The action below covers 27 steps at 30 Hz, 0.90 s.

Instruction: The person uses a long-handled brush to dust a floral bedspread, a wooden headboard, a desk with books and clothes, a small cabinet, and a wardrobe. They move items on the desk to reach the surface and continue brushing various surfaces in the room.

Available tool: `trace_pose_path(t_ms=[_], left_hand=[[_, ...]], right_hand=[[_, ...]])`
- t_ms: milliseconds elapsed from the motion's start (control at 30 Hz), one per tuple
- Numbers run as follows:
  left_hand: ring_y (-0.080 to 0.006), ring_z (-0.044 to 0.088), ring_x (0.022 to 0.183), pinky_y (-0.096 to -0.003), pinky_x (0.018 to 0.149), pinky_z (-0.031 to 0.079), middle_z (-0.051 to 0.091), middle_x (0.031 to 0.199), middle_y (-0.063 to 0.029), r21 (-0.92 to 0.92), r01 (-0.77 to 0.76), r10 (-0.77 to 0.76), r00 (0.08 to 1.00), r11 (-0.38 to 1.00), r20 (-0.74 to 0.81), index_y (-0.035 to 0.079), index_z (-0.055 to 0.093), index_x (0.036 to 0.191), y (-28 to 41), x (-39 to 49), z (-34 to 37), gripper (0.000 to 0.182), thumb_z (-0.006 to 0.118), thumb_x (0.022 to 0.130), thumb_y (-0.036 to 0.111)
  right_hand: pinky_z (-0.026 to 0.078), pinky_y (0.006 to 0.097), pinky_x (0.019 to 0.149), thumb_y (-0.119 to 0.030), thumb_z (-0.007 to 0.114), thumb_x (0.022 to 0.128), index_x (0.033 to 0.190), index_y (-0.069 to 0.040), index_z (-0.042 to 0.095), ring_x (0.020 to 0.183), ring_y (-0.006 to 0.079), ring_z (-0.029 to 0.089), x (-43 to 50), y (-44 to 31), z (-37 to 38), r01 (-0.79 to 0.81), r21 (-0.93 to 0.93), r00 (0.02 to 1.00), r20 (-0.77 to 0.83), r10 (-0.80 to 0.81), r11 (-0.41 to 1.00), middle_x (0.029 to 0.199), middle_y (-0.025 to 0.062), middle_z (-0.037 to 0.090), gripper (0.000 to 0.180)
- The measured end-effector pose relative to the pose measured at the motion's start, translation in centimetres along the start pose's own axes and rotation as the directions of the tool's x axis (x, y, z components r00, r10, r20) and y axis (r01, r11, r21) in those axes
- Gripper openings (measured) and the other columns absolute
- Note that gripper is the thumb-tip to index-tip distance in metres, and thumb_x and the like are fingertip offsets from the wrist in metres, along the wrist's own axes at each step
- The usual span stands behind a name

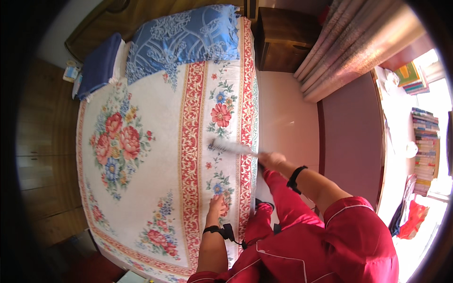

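Note:
My right hand [274, 161] is closed around the handle of a bed brush [231, 145], which is blurred. The brush's bristled head reaches over the near side of the bed, above or on a floral bedspread [162, 116]; I cannot tell whether it touches. Lower down, my left hand [218, 205] rests on the bedspread's printed flowers with nothing in it and its fingers somewhat apart. White, red and blue flower patterns and red scroll bands run along the cloth, which lies mostly flat.
A blue patterned pillow [187, 39] and a folded dark blue cloth [101, 67] lie by the wooden headboard [95, 24]. Beside the bed stand a brown nightstand [288, 39] and a long curtain [354, 46]. Books [424, 148] line the bright windowsill at right.

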<state>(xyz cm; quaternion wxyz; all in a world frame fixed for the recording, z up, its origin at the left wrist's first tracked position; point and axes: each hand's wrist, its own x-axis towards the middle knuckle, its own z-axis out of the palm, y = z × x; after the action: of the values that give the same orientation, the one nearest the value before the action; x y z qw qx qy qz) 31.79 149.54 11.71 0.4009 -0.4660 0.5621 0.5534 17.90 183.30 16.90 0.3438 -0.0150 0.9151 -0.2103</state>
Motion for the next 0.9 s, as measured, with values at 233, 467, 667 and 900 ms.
trace_pose_path(t_ms=[233,467,667,900], left_hand=[[-0.0294,0.058,0.06,-0.0421,0.05,0.044,0.059,0.073,-0.0096,0.301,-0.262,0.359,0.87,0.917,-0.338,0.008,0.056,0.101,-5.0,-4.5,-13.4,0.034,0.056,0.085,0.038],[-0.0297,0.061,0.069,-0.0409,0.056,0.05,0.054,0.078,-0.0128,0.461,0.216,-0.026,0.923,0.861,-0.383,0.002,0.053,0.102,-8.7,-17.9,-6.2,0.043,0.057,0.085,0.041],[-0.0286,0.059,0.095,-0.0431,0.077,0.048,0.054,0.116,-0.0121,-0.027,0.162,-0.162,0.935,0.986,-0.316,0.007,0.045,0.127,4.5,-15.6,4.9,0.052,0.056,0.088,0.04],[-0.0329,0.058,0.101,-0.0455,0.076,0.049,0.053,0.121,-0.0151,-0.002,0.071,-0.066,0.912,0.997,-0.405,0.008,0.037,0.134,11.5,-14.4,7.5,0.06,0.055,0.088,0.041]], right_hand=[[0.05,0.0461,0.075,-0.032,0.042,0.091,0.102,-0.009,0.061,0.084,0.0372,0.062,3.8,3.4,-8.9,-0.152,0.299,0.934,-0.268,0.235,0.942,0.091,0.0198,0.064,0.033],[0.05,0.0448,0.08,-0.035,0.039,0.094,0.118,-0.019,0.051,0.101,0.0297,0.059,9.5,0.0,-18.0,0.521,-0.242,0.824,0.392,-0.408,0.819,0.111,0.0118,0.059,0.032],[0.051,0.0458,0.081,-0.029,0.036,0.095,0.125,-0.022,0.048,0.105,0.0288,0.058,20.6,10.3,-28.7,0.156,-0.149,0.957,0.268,-0.112,0.977,0.117,0.0077,0.058,0.033],[0.047,0.0454,0.084,-0.039,0.044,0.091,0.111,-0.012,0.056,0.098,0.0335,0.06,27.0,16.3,-37.9,-0.16,0.192,0.943,-0.259,0.208,0.968,0.105,0.016,0.062,0.035]])
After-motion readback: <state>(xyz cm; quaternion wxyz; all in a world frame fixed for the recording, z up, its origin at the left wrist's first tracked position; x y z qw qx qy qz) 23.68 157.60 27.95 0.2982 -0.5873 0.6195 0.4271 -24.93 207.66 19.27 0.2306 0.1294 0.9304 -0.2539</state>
